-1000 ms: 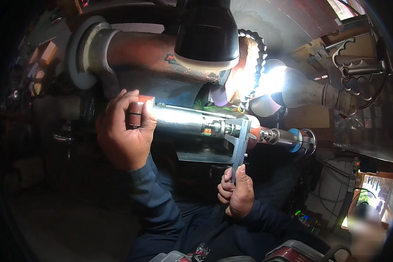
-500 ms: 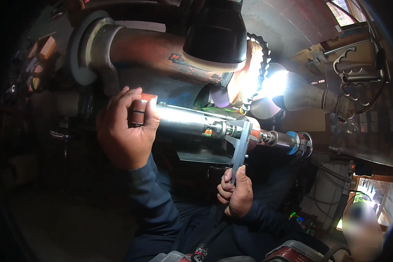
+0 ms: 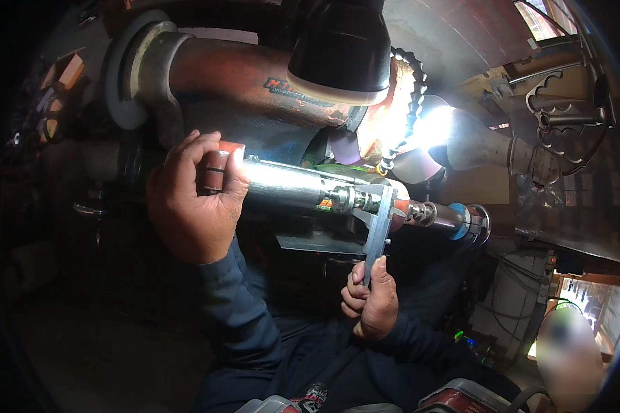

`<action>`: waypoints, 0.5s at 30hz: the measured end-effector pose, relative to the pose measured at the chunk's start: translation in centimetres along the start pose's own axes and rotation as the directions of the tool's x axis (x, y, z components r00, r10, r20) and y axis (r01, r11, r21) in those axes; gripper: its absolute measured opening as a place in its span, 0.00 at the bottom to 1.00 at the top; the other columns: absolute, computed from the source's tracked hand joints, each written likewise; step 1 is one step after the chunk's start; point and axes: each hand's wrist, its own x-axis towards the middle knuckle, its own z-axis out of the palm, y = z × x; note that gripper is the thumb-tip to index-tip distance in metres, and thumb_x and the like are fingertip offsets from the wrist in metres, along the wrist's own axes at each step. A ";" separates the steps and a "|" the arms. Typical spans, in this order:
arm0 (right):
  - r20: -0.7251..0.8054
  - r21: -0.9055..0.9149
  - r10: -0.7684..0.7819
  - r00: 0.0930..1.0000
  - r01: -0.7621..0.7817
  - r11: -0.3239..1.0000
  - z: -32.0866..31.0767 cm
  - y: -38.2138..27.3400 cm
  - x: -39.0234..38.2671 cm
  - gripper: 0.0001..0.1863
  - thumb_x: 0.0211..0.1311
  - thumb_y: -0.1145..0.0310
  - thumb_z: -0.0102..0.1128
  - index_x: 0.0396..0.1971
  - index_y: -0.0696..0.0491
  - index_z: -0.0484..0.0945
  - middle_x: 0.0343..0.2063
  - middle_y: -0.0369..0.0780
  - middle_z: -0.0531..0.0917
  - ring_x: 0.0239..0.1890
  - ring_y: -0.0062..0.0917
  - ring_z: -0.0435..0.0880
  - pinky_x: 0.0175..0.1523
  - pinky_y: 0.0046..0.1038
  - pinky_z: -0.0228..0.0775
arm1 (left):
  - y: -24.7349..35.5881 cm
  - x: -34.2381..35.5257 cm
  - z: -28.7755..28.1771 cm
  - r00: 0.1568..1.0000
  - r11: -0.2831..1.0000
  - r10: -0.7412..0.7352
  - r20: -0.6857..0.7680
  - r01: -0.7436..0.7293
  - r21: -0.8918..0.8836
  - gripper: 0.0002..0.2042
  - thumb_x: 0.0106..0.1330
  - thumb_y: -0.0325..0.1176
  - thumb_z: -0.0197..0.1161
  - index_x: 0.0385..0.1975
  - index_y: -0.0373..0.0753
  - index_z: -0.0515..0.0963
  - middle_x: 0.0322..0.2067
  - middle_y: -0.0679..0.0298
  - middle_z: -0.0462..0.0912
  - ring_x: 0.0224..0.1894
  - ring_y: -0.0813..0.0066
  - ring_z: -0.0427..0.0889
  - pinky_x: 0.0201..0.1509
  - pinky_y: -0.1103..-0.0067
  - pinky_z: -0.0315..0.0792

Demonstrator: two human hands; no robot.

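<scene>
Curled closed, the right hand (image 3: 375, 303) grips a caliper (image 3: 377, 234) (the left hand (image 3: 198, 203) clasps a reddish collar (image 3: 215, 179)), best held square to the shiny tube (image 3: 282, 182).

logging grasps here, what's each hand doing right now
Left hand: closed around the reddish-brown cylinder.
Right hand: closed, holding the caliper by its lower end.

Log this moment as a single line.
left hand: holds red collar | right hand: holds caliper | caliper: head at fittings, contact unclear | lamp: lit
</scene>
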 end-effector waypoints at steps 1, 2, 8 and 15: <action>0.000 0.000 0.001 1.000 -0.001 1.000 0.0 0.0 0.1 0.27 0.74 0.41 0.42 0.30 0.52 0.68 0.15 0.27 0.58 0.13 0.09 0.52 0.18 0.17 0.43 | 0.0 0.0 0.0 1.000 1.000 0.009 0.003 -0.010 0.024 0.13 0.50 0.31 0.75 0.34 0.41 0.81 0.37 0.61 0.87 0.42 0.60 0.86 0.47 0.69 0.79; 0.002 0.005 0.008 1.000 -0.008 1.000 0.0 0.1 0.1 0.27 0.74 0.41 0.42 0.30 0.52 0.68 0.15 0.27 0.58 0.13 0.09 0.52 0.18 0.17 0.43 | -0.1 0.0 0.0 1.000 1.000 0.009 0.003 -0.009 0.025 0.13 0.50 0.31 0.75 0.34 0.41 0.81 0.37 0.61 0.87 0.42 0.60 0.86 0.47 0.69 0.79; 0.009 0.011 0.015 1.000 -0.015 1.000 -0.1 0.1 0.2 0.27 0.74 0.41 0.41 0.30 0.52 0.68 0.15 0.27 0.58 0.13 0.09 0.52 0.18 0.17 0.44 | -0.2 0.0 0.1 1.000 1.000 0.004 0.005 -0.004 -0.002 0.13 0.50 0.32 0.76 0.34 0.41 0.81 0.37 0.61 0.87 0.42 0.60 0.86 0.47 0.69 0.79; 0.007 0.008 0.014 1.000 -0.014 1.000 -0.1 0.2 0.1 0.27 0.74 0.41 0.41 0.31 0.52 0.68 0.15 0.27 0.58 0.13 0.09 0.53 0.18 0.17 0.44 | -0.1 -0.1 0.0 1.000 1.000 0.011 0.011 -0.011 0.025 0.13 0.50 0.32 0.75 0.34 0.41 0.81 0.37 0.62 0.87 0.42 0.61 0.86 0.48 0.69 0.78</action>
